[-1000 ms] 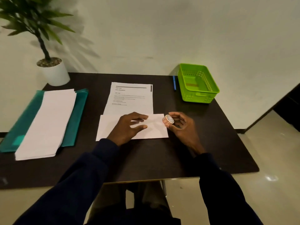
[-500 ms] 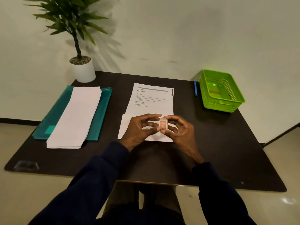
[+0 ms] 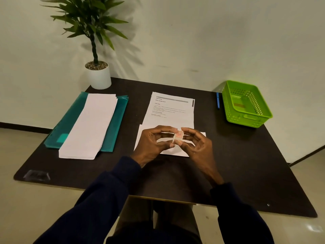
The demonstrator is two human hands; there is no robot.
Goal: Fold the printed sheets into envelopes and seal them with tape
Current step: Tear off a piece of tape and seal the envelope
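A small roll of tape (image 3: 179, 136) is held on edge between both hands, just above a folded white sheet (image 3: 195, 137) that lies on the dark table. My right hand (image 3: 194, 146) pinches the roll from the right side. The fingertips of my left hand (image 3: 153, 142) pinch its left edge. A stack of printed sheets (image 3: 171, 110) lies right behind the folded sheet. The middle of the folded sheet is hidden under my hands.
A pile of long folded white papers (image 3: 91, 125) rests on a teal folder (image 3: 70, 120) at the left. A green basket (image 3: 245, 103) stands at the back right with a blue pen (image 3: 218, 100) beside it. A potted plant (image 3: 97, 67) stands at the back left.
My left hand left the folded sheet and came up to the tape roll. My right hand brought the roll in over the sheet. The camera view turned left.
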